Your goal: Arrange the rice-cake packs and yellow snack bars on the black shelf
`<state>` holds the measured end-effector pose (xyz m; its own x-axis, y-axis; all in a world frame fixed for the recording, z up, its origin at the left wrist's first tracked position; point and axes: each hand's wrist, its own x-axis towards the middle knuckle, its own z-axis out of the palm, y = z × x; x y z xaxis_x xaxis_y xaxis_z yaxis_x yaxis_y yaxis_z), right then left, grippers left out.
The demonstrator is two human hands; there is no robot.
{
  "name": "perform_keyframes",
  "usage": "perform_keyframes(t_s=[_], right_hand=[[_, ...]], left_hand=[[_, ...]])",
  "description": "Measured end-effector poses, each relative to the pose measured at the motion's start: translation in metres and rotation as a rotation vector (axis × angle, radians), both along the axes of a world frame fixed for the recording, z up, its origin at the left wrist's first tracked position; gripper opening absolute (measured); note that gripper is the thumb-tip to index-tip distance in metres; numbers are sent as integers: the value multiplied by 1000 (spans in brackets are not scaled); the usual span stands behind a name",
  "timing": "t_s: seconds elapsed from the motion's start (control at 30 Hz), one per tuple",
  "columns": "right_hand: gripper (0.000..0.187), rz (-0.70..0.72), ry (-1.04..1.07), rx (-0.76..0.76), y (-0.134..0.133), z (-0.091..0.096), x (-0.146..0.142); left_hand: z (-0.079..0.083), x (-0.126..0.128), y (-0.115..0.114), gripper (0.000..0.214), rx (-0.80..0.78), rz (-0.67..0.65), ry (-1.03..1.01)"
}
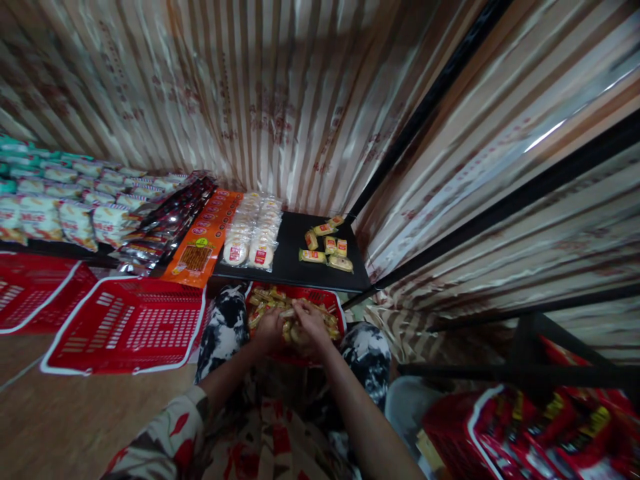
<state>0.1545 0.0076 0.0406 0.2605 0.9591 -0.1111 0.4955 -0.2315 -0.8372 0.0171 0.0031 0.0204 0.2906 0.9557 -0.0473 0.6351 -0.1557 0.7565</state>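
Note:
A red basket [341, 308] between my knees holds many small snacks in yellow wrappers [327, 325]. Both of my hands are down in it. My left hand [271, 329] is closed, with curled fingers, at the left end of a pale yellow wrapped snack [289, 313]. At its other end my right hand [311, 321] is also closed, thumb side up. The fingertips are partly hidden and slightly blurred. Ahead, on the black shelf [293, 265], several more of these wrapped snacks [313, 256] lie in a loose group.
Left along the shelf stand clear packs of round white crackers [261, 255], an orange snack bag [197, 250], dark shiny packets [165, 223] and rows of white bags [77, 223]. A red basket [145, 323] sits left. Red packages [560, 427] fill another at right. Black frame bars [430, 100] slant past.

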Motion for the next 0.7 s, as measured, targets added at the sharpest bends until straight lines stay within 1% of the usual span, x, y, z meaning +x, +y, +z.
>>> perform_keyframes(t_s=[0.07, 0.13, 0.27, 0.4, 0.5, 0.6, 0.7], right_hand=[[37, 45, 125, -21, 2, 8, -5], [41, 77, 241, -49, 3, 17, -8], [40, 109, 351, -113, 7, 31, -14], [33, 170, 399, -151, 10, 42, -19], [30, 200, 427, -141, 11, 48, -24], [30, 205, 449, -99, 12, 51, -31], [29, 188, 451, -51, 18, 52, -40]], left_hand=[[9, -8, 6, 33, -45, 63, -24], [16, -16, 12, 32, -111, 135, -80], [23, -29, 21, 31, -190, 248, -268], [26, -38, 29, 24, -206, 292, -464], [31, -43, 33, 22, -200, 296, -558], [37, -47, 35, 20, -169, 297, -578], [46, -53, 38, 22, -110, 344, -530]])
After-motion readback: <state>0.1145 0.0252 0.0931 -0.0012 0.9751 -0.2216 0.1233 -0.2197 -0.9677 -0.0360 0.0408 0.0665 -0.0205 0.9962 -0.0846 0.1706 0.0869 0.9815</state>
